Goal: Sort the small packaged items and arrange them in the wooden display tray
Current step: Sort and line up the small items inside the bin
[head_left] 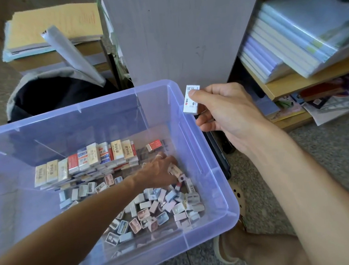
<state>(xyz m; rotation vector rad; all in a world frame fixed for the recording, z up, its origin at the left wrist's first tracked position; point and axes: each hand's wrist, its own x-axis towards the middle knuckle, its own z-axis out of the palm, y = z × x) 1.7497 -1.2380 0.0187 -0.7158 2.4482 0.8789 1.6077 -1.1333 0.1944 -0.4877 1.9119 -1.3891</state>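
Fig. Room setting, head view. Floor (328, 162): grey speckled carpet, near to far. Centre far: pale grey cabinet panel (183, 37), upright, w/ faint scuffs. Right: wooden shelf unit (280, 86); upper shelf carries a slanted stack of plastic-wrapped books (299, 32); lower shelf holds loose papers & magazines (321, 104), some spilling onto the floor. Far left: cardboard boxes (59, 60) topped w/ a yellow paper pile (56, 24); a clear wrapped sheet (73, 56) leans across them. In front of boxes: grey-and-black bag (57, 93), on the floor. Light: soft, even, daylight-like; source not visible.
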